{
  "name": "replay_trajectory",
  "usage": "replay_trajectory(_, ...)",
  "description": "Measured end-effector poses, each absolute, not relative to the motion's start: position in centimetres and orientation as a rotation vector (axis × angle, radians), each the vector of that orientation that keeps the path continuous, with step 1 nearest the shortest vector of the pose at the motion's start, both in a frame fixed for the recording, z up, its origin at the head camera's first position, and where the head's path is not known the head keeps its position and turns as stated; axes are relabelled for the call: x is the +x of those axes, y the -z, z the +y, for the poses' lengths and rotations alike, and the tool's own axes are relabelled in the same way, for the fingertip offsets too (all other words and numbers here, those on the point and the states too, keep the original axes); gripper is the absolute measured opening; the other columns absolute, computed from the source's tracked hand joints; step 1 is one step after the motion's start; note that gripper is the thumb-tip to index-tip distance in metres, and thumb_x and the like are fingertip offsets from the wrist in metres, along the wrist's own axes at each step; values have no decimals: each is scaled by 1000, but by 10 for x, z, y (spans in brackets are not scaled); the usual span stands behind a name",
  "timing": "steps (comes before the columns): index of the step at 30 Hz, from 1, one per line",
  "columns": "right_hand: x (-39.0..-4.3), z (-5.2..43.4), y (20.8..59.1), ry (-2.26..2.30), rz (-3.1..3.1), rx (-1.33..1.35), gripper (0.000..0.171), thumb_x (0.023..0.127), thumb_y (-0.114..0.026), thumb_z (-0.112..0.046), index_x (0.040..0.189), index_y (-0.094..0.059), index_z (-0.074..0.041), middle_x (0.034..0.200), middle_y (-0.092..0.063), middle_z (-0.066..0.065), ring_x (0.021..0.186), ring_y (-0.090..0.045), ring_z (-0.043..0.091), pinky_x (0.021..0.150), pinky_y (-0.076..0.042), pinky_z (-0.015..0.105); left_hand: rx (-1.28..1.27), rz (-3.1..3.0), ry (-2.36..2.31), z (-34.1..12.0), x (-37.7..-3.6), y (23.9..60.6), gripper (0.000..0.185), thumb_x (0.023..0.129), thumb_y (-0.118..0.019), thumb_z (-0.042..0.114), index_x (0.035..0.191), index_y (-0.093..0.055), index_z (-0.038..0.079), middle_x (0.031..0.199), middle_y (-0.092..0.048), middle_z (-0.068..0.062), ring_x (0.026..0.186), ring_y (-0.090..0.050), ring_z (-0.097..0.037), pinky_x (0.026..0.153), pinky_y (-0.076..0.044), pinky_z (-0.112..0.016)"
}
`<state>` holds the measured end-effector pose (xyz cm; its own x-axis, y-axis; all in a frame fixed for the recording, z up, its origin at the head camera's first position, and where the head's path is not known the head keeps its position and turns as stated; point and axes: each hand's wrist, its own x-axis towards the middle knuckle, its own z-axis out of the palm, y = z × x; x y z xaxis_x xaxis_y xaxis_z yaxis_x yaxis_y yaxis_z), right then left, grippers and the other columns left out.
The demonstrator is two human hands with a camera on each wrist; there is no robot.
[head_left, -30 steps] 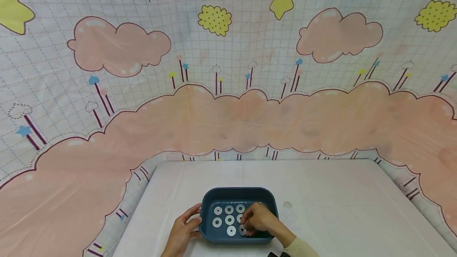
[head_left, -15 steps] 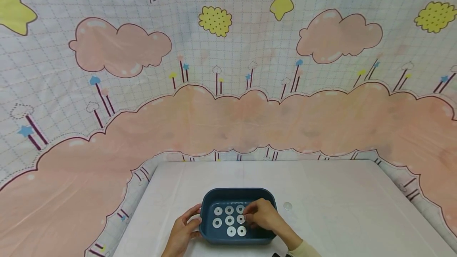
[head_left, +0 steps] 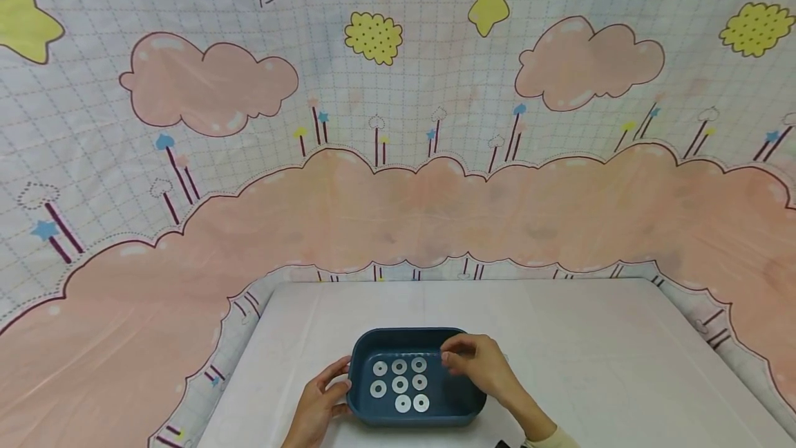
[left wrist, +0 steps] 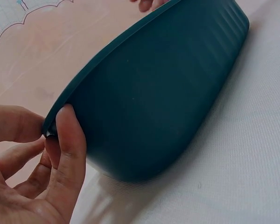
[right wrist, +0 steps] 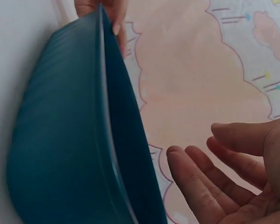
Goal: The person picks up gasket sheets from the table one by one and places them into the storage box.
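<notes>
Steadying the dark blue rectangular plastic tray (head_left: pixel 367 412) near the table's six o'clock edge, the left hand (head_left: pixel 318 403) pinches its nine o'clock rim, keeping the eight white flat washers (head_left: pixel 400 384) inside from shifting. The right hand (head_left: pixel 481 365), fingers loosely spread and empty, hovers over the tray's two o'clock corner.

A rectangular tray (head_left: pixel 367 348) sits on the table (head_left: pixel 591 365) at the lower centre of the frame. Inside its left half lie eight washers (head_left: pixel 400 384) in rows. The left hand (head_left: pixel 317 403) is at the tray's left wall; the right hand (head_left: pixel 481 367) is over its right half. A printed backdrop (head_left: pixel 398 123) fills the frame behind the table.
</notes>
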<state>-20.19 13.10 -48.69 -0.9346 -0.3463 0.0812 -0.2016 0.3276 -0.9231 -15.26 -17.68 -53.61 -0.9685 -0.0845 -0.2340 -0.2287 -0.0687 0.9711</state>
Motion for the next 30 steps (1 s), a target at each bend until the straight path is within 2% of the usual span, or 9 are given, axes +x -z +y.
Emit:
replay_trajectory(4, -202, 143, 482, 1748, 2446, -459, 22, 89, -70, -20, 103, -71, -3, 97, -70, 12, 86, -72, 32, 70, -59, 26, -345, 2078, -2197, -177, -153, 536, 56, 90, -58, 4, 144, -43, -4, 130, -47, -18, 89, -59, -18, 64, -55, -31)
replay_trajectory(13, -202, 171, 479, 1861, 2443, -367, 25, 89, -70, -14, 108, -68, 3, 106, -70, 19, 88, -73, 26, 74, -59, 26, -340, 2087, -2196, -178, -153, 537, 56, 91, -57, 4, 145, -43, -4, 129, -49, -16, 89, -60, -17, 63, -55, -31)
replay_trajectory(16, -202, 180, 480, 1867, 2470, -345, 23, 89, -69, -13, 108, -68, 1, 107, -70, 19, 91, -73, 24, 75, -59, 26, -343, 2085, -2207, -178, -153, 537, 55, 92, -57, 4, 144, -43, -4, 128, -49, -15, 88, -60, -17, 63, -55, -32)
replay_trajectory(24, -206, 200, 488, 1835, 2562, -215, 19, 87, -71, -10, 104, -70, -4, 104, -71, 16, 83, -71, 7, 75, -58, 24, -358, 2090, -2192, -178, -153, 537, 55, 92, -57, 4, 144, -43, -4, 131, -48, -19, 88, -61, -17, 65, -55, -32)
replay_trajectory(30, -208, 209, 496, 1815, 2602, -197, 22, 86, -73, -10, 106, -70, -3, 104, -71, 17, 85, -71, 14, 72, -57, 23, -349, 2103, -2167, -177, -153, 536, 54, 92, -57, 4, 144, -43, -3, 134, -47, -21, 90, -61, -17, 66, -56, -32)
